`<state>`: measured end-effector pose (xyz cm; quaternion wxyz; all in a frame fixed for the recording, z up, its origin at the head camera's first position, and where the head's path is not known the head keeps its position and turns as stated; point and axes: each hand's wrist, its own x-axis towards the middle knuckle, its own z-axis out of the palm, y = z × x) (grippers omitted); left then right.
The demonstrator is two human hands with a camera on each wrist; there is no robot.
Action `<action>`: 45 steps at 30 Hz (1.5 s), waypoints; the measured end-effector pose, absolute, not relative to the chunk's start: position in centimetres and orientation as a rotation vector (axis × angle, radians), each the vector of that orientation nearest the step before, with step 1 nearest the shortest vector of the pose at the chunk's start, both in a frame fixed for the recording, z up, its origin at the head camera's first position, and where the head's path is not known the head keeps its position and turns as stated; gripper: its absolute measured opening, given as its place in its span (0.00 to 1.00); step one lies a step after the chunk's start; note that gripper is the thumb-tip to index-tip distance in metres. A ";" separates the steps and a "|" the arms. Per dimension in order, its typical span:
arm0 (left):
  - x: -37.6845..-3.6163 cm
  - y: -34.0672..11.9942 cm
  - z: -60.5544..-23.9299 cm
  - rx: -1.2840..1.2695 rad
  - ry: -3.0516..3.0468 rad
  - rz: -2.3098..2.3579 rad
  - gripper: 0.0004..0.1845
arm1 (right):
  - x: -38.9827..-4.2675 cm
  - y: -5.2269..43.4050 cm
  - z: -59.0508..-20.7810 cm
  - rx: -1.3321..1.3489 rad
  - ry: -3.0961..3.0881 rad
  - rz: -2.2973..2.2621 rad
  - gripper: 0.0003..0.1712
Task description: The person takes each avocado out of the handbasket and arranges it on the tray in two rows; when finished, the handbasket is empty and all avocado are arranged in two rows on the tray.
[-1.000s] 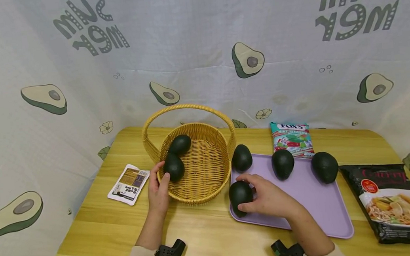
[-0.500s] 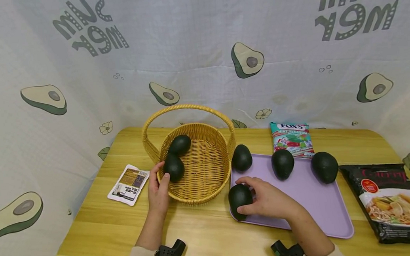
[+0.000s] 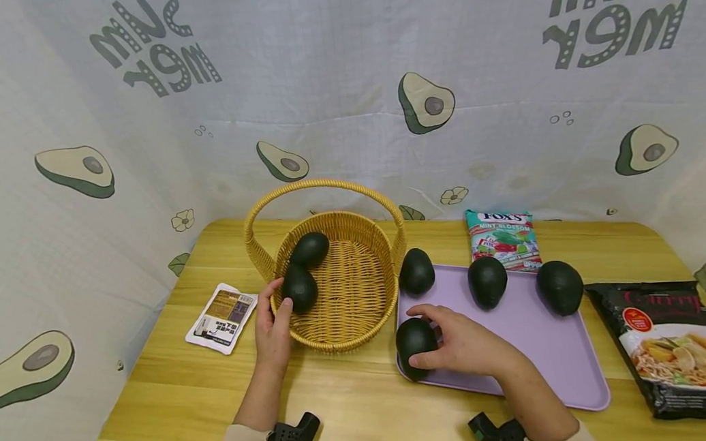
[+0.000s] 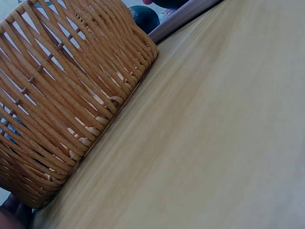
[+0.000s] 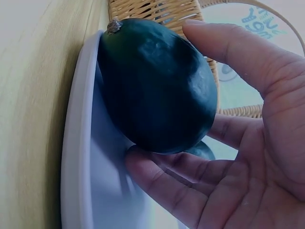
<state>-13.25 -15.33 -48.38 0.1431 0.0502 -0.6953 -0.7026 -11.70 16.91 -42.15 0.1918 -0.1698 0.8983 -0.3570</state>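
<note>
A white cloth printed with avocados hangs behind and around a pale wooden desk [image 3: 354, 412]. Near the desk's left edge lies a small printed sachet [image 3: 221, 318]; at the far edge, a mint candy bag [image 3: 502, 239]; at the right edge, a black noodle packet [image 3: 675, 348].

The right hand [image 3: 460, 344] curls thumb and fingers round a dark avocado [image 3: 414, 339] at the near left corner of the lavender tray [image 3: 560, 363]. In the right wrist view the fruit [image 5: 157, 86] lies on its side against the tray's raised lip [image 5: 76, 157], stem end toward the rim, the fingers [image 5: 171, 181] tucked beneath it and the thumb over the top. Three more avocados sit along the tray's far edge: one [image 3: 416, 271] at the far left corner just beside the basket, one [image 3: 487, 281] mid-edge, one [image 3: 559, 287] at the far right.

The left hand [image 3: 272, 330] grips the near left rim of the wicker basket [image 3: 359, 309], thumb hooked inside close to one of two avocados [image 3: 299, 288] resting within; the other [image 3: 309, 249] lies further back.

To my eye, the grasp is sound but low: the fruit probably wants lifting clear of the lip before it travels sideways, with the basket held firm.
</note>
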 end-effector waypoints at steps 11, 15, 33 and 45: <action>-13.2 -15.3 -48.4 0.138 -2.003 -2.030 0.22 | -11.8 17.0 -42.1 -0.496 2.525 -1.028 0.43; -13.2 -15.3 -48.4 0.139 -2.006 -2.028 0.22 | -11.8 16.8 -42.1 -0.510 2.541 -1.021 0.43; -13.2 -15.3 -48.4 0.149 -2.018 -2.029 0.22 | -11.1 17.3 -40.8 -0.510 2.631 -1.095 0.43; -13.1 -15.4 -48.3 0.165 -2.035 -2.004 0.22 | -9.0 14.2 -38.5 -0.760 2.852 -1.271 0.29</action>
